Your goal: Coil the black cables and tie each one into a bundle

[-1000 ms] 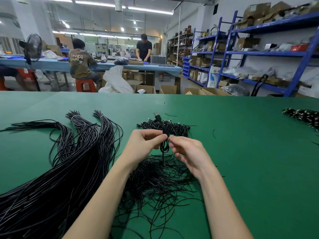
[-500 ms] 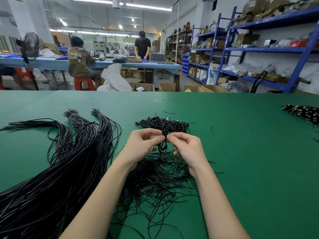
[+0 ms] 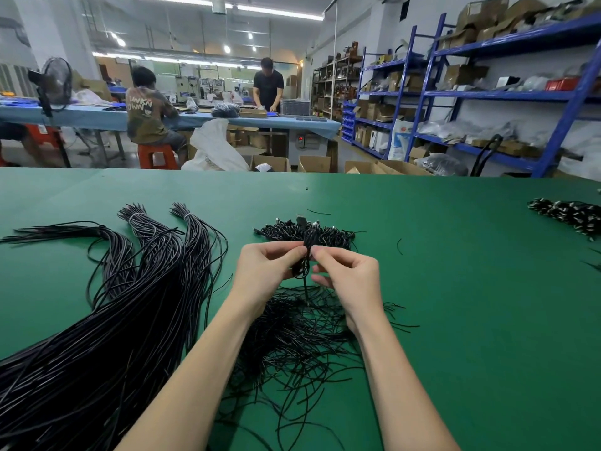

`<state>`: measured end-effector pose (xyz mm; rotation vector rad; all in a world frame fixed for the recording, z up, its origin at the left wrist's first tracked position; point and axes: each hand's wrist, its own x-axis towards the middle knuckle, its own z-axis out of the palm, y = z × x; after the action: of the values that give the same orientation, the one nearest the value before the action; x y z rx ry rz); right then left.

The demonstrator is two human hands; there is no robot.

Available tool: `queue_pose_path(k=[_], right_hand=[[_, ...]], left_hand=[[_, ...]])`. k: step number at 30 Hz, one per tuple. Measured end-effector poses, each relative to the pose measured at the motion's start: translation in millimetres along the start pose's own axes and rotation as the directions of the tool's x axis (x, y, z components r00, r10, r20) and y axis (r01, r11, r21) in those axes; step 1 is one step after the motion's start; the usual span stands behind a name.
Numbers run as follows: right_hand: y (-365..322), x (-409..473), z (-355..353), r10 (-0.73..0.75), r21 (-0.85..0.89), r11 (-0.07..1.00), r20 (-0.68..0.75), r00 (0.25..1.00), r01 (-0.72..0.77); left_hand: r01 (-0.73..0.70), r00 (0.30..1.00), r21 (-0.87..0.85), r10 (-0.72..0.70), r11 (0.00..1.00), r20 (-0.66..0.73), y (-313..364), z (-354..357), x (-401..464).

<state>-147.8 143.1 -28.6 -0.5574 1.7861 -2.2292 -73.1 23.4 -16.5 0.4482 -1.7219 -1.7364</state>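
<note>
Head view shows us both hands raised over the middle of the green table [image 3: 455, 288], meeting on one small coiled cable [image 3: 304, 255]. Our left hand [image 3: 263, 271] pinches the coil from its side between thumb and curled fingers, and our right hand [image 3: 351, 278] pinches it from the other side, thumb and forefinger closed on the upper part of the coil. The coil hangs upright between the two hands, and a thin black strand drops from its lower end towards the table.

Under our wrists, towards the near edge, lies a loose tangle of short black ties [image 3: 292, 340]. Just beyond our fingers sits a pile of finished bundles [image 3: 331, 234]; the coil overlaps it in view, and we cannot tell whether they touch. On the left side of the table long black cables [image 3: 113, 320] sweep from the near left corner up towards the middle, fanning into several tied ends. Near the right edge rests another heap of bundled cables [image 3: 569, 213], well apart from our hands.

Beyond the far edge, two people work at a blue table [image 3: 81, 115], and blue shelving [image 3: 487, 92] lines the right wall.
</note>
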Motion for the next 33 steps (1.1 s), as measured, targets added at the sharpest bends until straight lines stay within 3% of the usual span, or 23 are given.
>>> queue_pose_path(k=[3,8,15,22,25,27,33], right_hand=[[0,1,2,0.047,0.067,0.997,0.028,0.998,-0.049],[8,2,3,0.134,0.128,0.983,-0.01,0.991,-0.132],[14,29,-18,0.185,0.117,0.978,-0.12,0.975,-0.171],[2,118,-5,0.065,-0.155,0.983,-0.208,0.976,-0.098],[9,141,-7,0.072,-0.483,0.86,-0.21,0.975,-0.167],[16,143,-9,0.072,-0.61,0.776,-0.168,0.983,-0.16],[26,127,-2,0.007,-0.667,0.74,-0.123,0.992,-0.088]], left_hand=[[0.013,1.0,-0.056,-0.012,0.998,0.019,-1,1,0],[0.003,0.991,0.017,-0.005,1.0,0.13,-7,2,-1],[0.069,0.998,0.103,-0.069,0.992,-0.006,-12,-7,3],[0.092,0.994,0.171,-0.101,0.981,0.049,-16,-7,1],[0.087,0.994,0.176,-0.097,0.981,0.049,-16,-9,3],[0.089,0.994,0.178,-0.099,0.98,0.048,-15,-9,4],[0.091,0.991,0.199,-0.108,0.976,0.073,-14,-7,-1]])
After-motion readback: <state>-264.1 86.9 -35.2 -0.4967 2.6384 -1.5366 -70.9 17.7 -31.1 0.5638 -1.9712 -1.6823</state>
